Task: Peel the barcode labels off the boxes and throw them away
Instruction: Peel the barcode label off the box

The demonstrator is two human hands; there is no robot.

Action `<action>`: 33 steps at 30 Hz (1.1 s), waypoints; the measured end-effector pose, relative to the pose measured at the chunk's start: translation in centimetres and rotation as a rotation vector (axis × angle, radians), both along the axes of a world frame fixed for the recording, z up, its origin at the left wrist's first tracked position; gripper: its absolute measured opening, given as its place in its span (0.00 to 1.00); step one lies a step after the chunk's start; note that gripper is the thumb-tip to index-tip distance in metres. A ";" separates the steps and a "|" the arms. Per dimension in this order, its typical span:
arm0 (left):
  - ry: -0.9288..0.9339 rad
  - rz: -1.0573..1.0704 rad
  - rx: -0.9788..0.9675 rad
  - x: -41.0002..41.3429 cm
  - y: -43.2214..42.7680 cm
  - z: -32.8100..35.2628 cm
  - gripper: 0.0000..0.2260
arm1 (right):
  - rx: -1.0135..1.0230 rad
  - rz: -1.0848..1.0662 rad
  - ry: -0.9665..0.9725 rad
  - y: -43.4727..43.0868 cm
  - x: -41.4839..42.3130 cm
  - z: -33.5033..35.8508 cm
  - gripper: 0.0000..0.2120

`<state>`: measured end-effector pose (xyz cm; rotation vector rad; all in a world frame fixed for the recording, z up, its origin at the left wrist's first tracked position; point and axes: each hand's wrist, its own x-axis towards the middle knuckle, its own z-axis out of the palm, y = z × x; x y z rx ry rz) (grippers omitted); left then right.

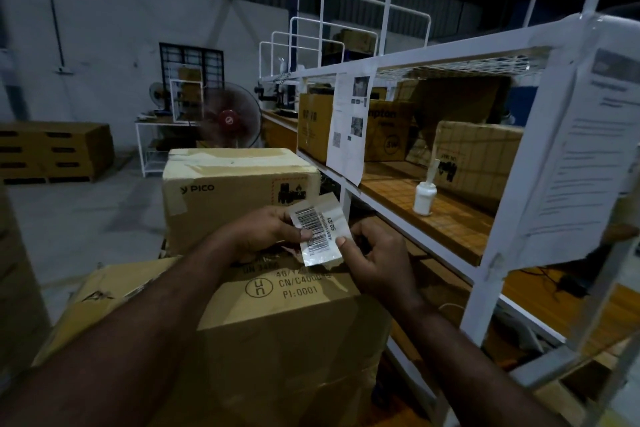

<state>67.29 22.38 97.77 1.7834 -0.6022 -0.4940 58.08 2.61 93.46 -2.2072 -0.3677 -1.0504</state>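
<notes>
label: barcode label (320,228) free of boxes, above near box (277,322) | left hand (266,230) grip: pinched on label's left edge | right hand (374,260) grip: pinched on lower right edge

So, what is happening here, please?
A person is standing among cardboard boxes next to a white shelving rack. Both hands hold one barcode label: the left hand pinches its left edge and the right hand its lower right edge. The label looks already free, held above the nearer box, in front of the PICO box. It is not yet thrown away, and no bin is in view.
</notes>
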 end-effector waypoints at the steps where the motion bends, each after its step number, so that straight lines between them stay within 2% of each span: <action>1: -0.003 0.015 -0.010 0.0 0.0 0.0 0.07 | 0.006 -0.010 0.016 0.0 0.0 0.0 0.06; 9: -0.139 0.260 -0.060 -0.4 -2.2 -1.4 0.08 | -0.049 -0.193 0.158 0.8 0.5 0.3 0.06; 13: -0.185 0.336 -0.063 0.4 -2.4 -2.4 0.11 | -0.026 -0.152 0.200 0.6 -0.9 -1.0 0.04; 15: -0.181 0.389 -0.085 1.0 -2.5 -2.5 0.11 | -0.126 -0.106 0.237 0.6 -2.2 -2.1 0.08; 17: -0.196 0.425 -0.073 1.5 -2.8 -2.4 0.11 | -0.270 -0.095 0.276 0.6 -3.3 -2.1 0.18; 19: -0.207 0.452 -0.043 2.0 -3.2 -2.2 0.11 | -0.348 -0.108 0.333 0.7 -3.8 -1.2 0.24; 24: -0.181 0.476 -0.023 2.6 -3.3 -2.4 0.08 | -0.453 -0.085 0.514 2.8 -1.4 0.9 0.27; 28: -0.165 0.455 -0.049 2.5 -2.8 -2.2 0.05 | -0.498 -0.168 0.584 4.5 2.2 1.2 0.30; 33: -0.189 0.483 -0.052 2.6 -2.8 -2.3 0.05 | -0.580 -0.050 0.581 4.0 -2.3 0.9 0.25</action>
